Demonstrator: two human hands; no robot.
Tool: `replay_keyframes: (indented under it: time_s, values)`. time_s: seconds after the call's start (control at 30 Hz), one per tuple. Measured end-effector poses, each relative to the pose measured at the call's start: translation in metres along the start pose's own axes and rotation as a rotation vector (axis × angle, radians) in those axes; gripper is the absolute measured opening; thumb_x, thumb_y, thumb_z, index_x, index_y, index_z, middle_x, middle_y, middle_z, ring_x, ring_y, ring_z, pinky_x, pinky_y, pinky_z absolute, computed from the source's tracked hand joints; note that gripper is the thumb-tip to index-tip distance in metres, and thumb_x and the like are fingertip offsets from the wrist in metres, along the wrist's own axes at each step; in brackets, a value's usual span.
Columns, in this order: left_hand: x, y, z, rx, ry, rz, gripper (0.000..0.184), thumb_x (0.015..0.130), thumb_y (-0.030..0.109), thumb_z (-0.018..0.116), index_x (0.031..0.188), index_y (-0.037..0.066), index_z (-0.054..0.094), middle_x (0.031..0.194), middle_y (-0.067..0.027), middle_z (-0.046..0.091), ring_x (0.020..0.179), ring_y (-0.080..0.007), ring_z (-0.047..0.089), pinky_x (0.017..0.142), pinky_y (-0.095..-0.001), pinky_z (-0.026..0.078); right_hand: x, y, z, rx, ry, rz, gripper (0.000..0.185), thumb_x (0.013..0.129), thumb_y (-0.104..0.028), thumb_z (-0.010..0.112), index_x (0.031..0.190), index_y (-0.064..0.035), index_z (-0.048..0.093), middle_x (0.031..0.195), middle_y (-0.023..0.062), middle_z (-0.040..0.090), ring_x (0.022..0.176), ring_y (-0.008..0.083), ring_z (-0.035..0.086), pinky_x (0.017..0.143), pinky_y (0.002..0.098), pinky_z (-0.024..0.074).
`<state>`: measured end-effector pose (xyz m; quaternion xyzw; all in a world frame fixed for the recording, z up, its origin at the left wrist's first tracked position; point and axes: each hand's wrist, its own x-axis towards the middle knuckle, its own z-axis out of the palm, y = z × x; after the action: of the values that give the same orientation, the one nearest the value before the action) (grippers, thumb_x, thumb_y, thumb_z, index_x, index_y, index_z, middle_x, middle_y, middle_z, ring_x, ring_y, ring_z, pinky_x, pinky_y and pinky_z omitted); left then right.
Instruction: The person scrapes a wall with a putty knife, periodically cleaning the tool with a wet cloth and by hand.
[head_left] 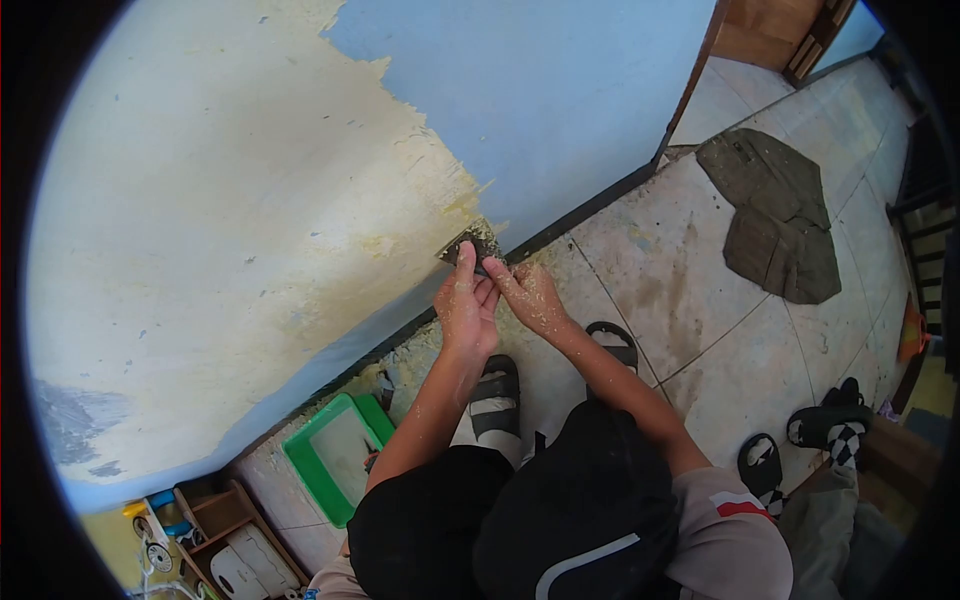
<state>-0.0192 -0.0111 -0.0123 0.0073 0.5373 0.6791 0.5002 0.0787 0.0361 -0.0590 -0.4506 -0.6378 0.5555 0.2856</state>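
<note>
A dark flat scraper, strewn with pale paint flakes, lies against the lower part of the wall. My left hand grips it with the thumb laid along its face and the other fingers curled underneath. On the other side, my right hand pinches the scraper near its lower edge; flakes cling to this hand and forearm. Cream-coloured surface shows on the wall to the left of the blade, while blue paint covers the part to the right. The scraper's handle, if any, is hidden by my hands.
Beside my left arm, a green tray rests on the tiled floor. A wooden shelf unit stands at lower left. Dark cloth lies on the tiles at right. Another person's sandalled foot is at lower right.
</note>
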Motion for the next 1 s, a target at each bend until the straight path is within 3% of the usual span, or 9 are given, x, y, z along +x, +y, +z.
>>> replay_keyframes:
  time_s: [0.43, 1.0]
  values:
    - [0.000, 0.004, -0.003, -0.024, 0.038, 0.003, 0.030, 0.090, 0.037, 0.073, 0.089, 0.010, 0.060, 0.079, -0.0008, 0.060, 0.078, -0.0148, 0.064, 0.078, -0.0296, 0.056, 0.001, -0.010, -0.002, 0.042, -0.033, 0.024, 0.076, 0.093, -0.060, 0.053, 0.067, 0.0099, 0.064, 0.061, 0.0310, 0.056, 0.063, 0.0460, 0.061, 0.058, 0.0505, 0.0454]
    - [-0.002, 0.007, 0.001, -0.018, 0.042, 0.072, 0.026, 0.091, 0.032, 0.072, 0.092, 0.008, 0.061, 0.081, -0.0026, 0.063, 0.077, -0.0150, 0.065, 0.073, -0.0290, 0.056, 0.004, -0.008, 0.007, 0.028, -0.053, -0.001, 0.071, 0.095, -0.057, 0.049, 0.072, 0.0083, 0.068, 0.067, 0.0299, 0.061, 0.071, 0.0470, 0.064, 0.065, 0.0507, 0.0492]
